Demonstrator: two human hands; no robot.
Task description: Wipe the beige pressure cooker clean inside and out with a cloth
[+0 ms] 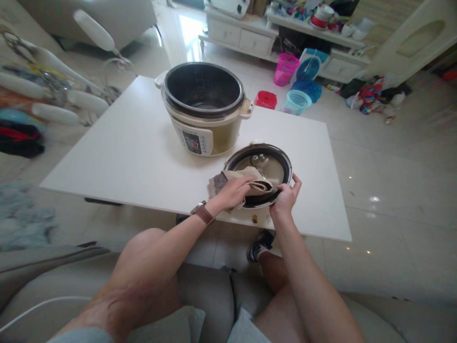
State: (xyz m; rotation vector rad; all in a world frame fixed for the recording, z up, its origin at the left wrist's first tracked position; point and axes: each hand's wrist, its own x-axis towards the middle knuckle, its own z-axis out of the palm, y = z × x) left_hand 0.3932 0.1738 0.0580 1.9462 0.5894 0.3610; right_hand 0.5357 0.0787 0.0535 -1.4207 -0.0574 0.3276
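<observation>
On the white table (117, 157) stands an electric pressure cooker (221, 136) with its dark inner pot (205, 93) uncovered. Its round lid (274, 164) is tilted near the table's front edge, with the metal underside and black sealing ring facing me. My left hand (237, 190) is closed on a beige and grey cloth (250, 176), pressed against the lid's inner face. With thumb on the inner side, my right hand (285, 195) grips the lid's right rim; some of its fingers are hidden behind it.
Beyond the table, a pink basket (285, 69), a light blue basket (298, 101) and a red stool-like item (266, 100) stand on the floor. A white cabinet (243, 40) is at the back. White-padded metal bars (53, 112) crowd the left side.
</observation>
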